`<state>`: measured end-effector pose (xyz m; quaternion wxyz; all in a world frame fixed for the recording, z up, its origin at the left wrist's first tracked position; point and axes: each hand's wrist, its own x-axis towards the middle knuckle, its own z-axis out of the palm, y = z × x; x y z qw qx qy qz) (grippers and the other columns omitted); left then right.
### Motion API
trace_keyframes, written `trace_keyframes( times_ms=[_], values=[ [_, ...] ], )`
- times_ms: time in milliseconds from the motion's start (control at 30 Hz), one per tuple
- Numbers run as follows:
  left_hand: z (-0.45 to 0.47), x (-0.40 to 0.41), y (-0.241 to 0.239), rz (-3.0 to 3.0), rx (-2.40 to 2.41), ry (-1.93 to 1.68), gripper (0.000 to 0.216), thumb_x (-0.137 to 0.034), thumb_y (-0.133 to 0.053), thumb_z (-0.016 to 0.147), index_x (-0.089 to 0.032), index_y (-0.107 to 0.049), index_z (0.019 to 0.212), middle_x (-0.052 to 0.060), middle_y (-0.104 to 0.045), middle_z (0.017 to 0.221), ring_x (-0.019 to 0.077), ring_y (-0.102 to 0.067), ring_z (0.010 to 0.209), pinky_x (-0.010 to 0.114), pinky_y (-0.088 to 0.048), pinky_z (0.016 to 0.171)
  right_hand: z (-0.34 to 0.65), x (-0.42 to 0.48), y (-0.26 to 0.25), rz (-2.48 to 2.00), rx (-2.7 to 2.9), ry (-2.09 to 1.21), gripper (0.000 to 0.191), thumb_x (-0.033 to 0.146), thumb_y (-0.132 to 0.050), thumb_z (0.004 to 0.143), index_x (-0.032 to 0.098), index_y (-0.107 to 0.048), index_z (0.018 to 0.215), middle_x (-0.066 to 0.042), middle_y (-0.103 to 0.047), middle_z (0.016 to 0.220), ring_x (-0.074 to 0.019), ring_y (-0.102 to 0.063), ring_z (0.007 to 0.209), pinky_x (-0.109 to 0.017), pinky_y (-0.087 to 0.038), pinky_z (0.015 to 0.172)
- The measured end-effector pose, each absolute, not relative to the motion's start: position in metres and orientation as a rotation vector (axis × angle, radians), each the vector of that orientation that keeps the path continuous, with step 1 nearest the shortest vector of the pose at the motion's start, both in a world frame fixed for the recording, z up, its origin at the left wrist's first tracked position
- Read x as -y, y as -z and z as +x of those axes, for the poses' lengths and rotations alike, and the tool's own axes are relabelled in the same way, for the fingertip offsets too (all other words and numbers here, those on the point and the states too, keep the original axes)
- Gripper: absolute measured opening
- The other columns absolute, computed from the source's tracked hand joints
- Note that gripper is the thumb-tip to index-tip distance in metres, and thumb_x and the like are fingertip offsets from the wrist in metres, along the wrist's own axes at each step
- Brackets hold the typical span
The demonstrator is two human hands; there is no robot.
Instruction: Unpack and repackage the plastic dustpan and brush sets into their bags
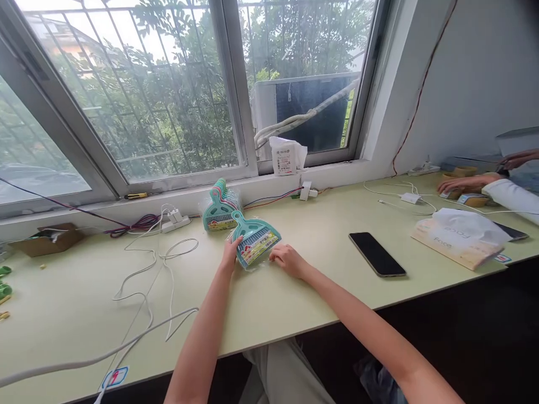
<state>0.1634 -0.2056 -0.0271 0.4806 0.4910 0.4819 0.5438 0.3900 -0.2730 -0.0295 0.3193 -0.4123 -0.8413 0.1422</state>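
A long pale-green laminate desk runs under a wide barred sliding window, and a seated person leans both bare forearms across it toward the sill.

The largest loose item, a tan soft-pack of facial tissues with a white sheet pulled up, lies at the far right, within reach of a co-worker's hand resting among small parts there (a separate job, by the look of it). White charging cables trail over the left half from a white power strip against the wall, so the slack lies clear of the middle. A black smartphone lies face up, well apart from the hands, seemingly parked out of the way.

Near the sill, a stack of teal plastic mini dustpan-and-brush sets in clear wrappers sits fanned, handles pointing back. 1 set, a teal mini dustpan with brush and printed label, lies flat just in front of that stack, handle toward the window.

The left hand pinches its near-left edge, thumb on top of the wrapper. The right hand rests just beside its right corner with fingers curled loosely, touching or nearly touching the wrapper; I cannot tell which. 2 hands flank it, probably to steady the slippery film.
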Motion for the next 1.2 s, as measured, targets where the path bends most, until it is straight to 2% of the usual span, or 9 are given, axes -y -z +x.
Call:
trace_keyframes(
  times_ms=[133, 267, 367, 467, 600, 700, 800, 933, 1200],
  values=[
    [0.169, 0.206, 0.026, 1.183, -1.146, -1.309, 0.043, -0.043, -0.063, 0.074, -0.016, -0.059, 0.107, 0.011, -0.069, 0.101, 0.0261, -0.067, 0.09, 0.04, -0.055, 0.078, 0.393, 0.26, 0.036, -1.153, 1.928, -0.707, 0.023, 0.022, -0.044, 0.087, 0.019, -0.065, 0.079, -0.003, -0.066, 0.08, -0.0141, -0.06, 0.068, -0.027, -0.047, 0.067],
    [0.184, 0.21, 0.023, 1.129, -1.01, -1.288, 0.044, -0.037, -0.059, 0.079, -0.019, -0.053, 0.118, 0.01, -0.067, 0.108, 0.0225, -0.066, 0.092, 0.036, -0.056, 0.078, 0.394, 0.245, 0.044, -1.188, 1.455, -1.193, 0.024, 0.039, -0.052, 0.085, 0.018, -0.062, 0.08, -0.001, -0.064, 0.067, -0.011, -0.056, 0.047, -0.023, -0.046, 0.047],
    [0.192, 0.217, 0.02, 1.172, -0.902, -1.219, 0.051, -0.034, -0.058, 0.08, -0.023, -0.046, 0.128, 0.008, -0.063, 0.117, 0.0202, -0.065, 0.096, 0.034, -0.055, 0.079, 0.396, 0.237, 0.048, -1.121, 1.132, -1.309, 0.019, 0.034, -0.062, 0.078, 0.018, -0.059, 0.088, -0.002, -0.065, 0.073, -0.0116, -0.061, 0.056, -0.024, -0.05, 0.054],
    [0.191, 0.225, 0.014, 1.295, -0.858, -1.117, 0.057, -0.034, -0.062, 0.078, -0.026, -0.044, 0.131, 0.008, -0.061, 0.122, 0.021, -0.063, 0.102, 0.035, -0.053, 0.082, 0.404, 0.232, 0.049, -1.099, 1.019, -1.251, 0.023, 0.032, -0.067, 0.073, 0.017, -0.057, 0.088, -0.003, -0.066, 0.079, -0.0107, -0.059, 0.058, -0.023, -0.048, 0.055],
    [0.182, 0.233, 0.002, 1.487, -0.818, -0.983, 0.047, -0.042, -0.065, 0.076, -0.024, -0.059, 0.119, 0.009, -0.063, 0.118, 0.0221, -0.06, 0.107, 0.035, -0.048, 0.089, 0.416, 0.23, 0.047, -1.151, 1.051, -1.129, 0.032, 0.033, -0.07, 0.065, 0.017, -0.055, 0.089, -0.003, -0.067, 0.078, -0.0124, -0.058, 0.06, -0.025, -0.043, 0.055],
    [0.175, 0.231, 0.0, 1.525, -0.822, -0.945, 0.044, -0.048, -0.063, 0.077, -0.021, -0.065, 0.111, 0.01, -0.066, 0.112, 0.0225, -0.059, 0.106, 0.035, -0.047, 0.09, 0.418, 0.231, 0.045, -1.126, 1.07, -1.094, 0.033, 0.033, -0.071, 0.064, 0.017, -0.057, 0.088, -0.005, -0.069, 0.085, -0.0165, -0.062, 0.075, -0.028, -0.047, 0.067],
    [0.17, 0.225, 0.007, 1.528, -0.888, -0.89, 0.045, -0.055, -0.058, 0.079, -0.019, -0.068, 0.103, 0.01, -0.069, 0.102, 0.0208, -0.062, 0.097, 0.032, -0.048, 0.084, 0.416, 0.233, 0.043, -1.032, 0.999, -1.148, 0.03, 0.028, -0.074, 0.063, 0.019, -0.055, 0.083, -0.006, -0.069, 0.091, -0.0181, -0.064, 0.088, -0.032, -0.05, 0.08],
    [0.165, 0.217, 0.021, 1.459, -1.011, -0.894, 0.048, -0.06, -0.058, 0.076, -0.016, -0.07, 0.09, 0.009, -0.071, 0.087, 0.0183, -0.065, 0.079, 0.03, -0.049, 0.075, 0.413, 0.237, 0.04, -1.019, 0.94, -1.217, 0.032, 0.021, -0.074, 0.066, 0.022, -0.048, 0.084, -0.003, -0.069, 0.083, -0.0185, -0.067, 0.083, -0.035, -0.055, 0.077],
    [0.15, 0.206, 0.019, 1.35, -1.163, -1.127, 0.048, -0.058, -0.059, 0.074, -0.018, -0.067, 0.1, 0.012, -0.069, 0.103, 0.0188, -0.066, 0.077, 0.025, -0.047, 0.059, 0.415, 0.242, 0.032, -0.962, 0.958, -1.288, 0.033, 0.015, -0.073, 0.069, 0.02, -0.052, 0.094, -0.004, -0.071, 0.084, -0.0185, -0.068, 0.08, -0.037, -0.058, 0.078]
  ],
)
